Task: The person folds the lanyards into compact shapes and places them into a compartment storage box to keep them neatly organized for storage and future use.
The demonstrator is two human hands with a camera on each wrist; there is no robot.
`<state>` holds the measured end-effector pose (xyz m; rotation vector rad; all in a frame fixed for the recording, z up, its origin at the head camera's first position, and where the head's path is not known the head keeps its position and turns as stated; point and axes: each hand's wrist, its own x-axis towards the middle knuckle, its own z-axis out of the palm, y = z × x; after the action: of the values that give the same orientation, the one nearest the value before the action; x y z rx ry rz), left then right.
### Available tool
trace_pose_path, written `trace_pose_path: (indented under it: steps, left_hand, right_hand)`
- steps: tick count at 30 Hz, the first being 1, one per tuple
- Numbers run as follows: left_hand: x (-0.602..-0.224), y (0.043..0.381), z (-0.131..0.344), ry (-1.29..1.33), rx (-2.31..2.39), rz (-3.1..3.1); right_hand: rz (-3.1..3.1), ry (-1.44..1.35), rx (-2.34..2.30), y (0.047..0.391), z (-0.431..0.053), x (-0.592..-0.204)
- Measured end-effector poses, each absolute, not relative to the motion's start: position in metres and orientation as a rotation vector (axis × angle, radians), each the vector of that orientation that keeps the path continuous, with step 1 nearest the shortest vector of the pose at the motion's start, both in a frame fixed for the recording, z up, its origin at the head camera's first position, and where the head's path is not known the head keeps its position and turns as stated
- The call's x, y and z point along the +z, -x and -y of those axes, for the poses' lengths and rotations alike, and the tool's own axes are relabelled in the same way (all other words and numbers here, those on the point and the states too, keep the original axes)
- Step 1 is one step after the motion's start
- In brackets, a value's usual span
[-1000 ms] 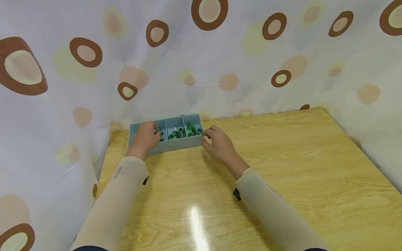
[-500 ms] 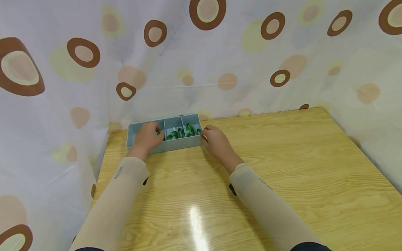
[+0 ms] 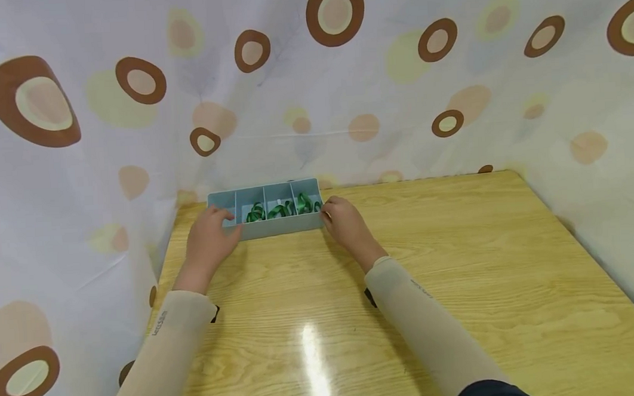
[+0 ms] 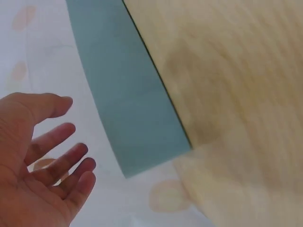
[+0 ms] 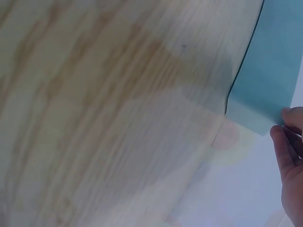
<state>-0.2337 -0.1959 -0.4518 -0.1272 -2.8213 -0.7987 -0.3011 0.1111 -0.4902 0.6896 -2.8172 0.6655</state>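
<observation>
A blue-grey divided box (image 3: 281, 225) stands at the back left of the table, its long side towards me. Loops of green ribbon (image 3: 255, 213) lie in its second compartment from the left, with more green ribbon (image 3: 305, 203) in the compartments to the right. My left hand (image 3: 209, 242) hovers at the box's left front, fingers spread and holding nothing; the left wrist view has this hand (image 4: 45, 165) apart from the box wall (image 4: 128, 99). With thumb and fingertips, my right hand (image 3: 347, 223) pinches the rim at the right front corner, as the right wrist view confirms.
The wooden table (image 3: 460, 262) stretches to the right and front of the box. A white curtain (image 3: 375, 81) with brown rings hangs close behind the box and along both sides.
My left hand has come out of the second compartment, moved left and towards me, and spread its fingers; ribbon shows there now. My right hand has closed on the box's corner.
</observation>
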Motion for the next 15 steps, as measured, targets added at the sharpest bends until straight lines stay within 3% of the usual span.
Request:
trace_pose_path:
  steps: [15]
  left_hand:
    - [-0.484,0.211,0.216,-0.088,-1.075,2.732]
  right_hand:
    - [2.812,-0.634,0.704,0.296,-0.117,-0.502]
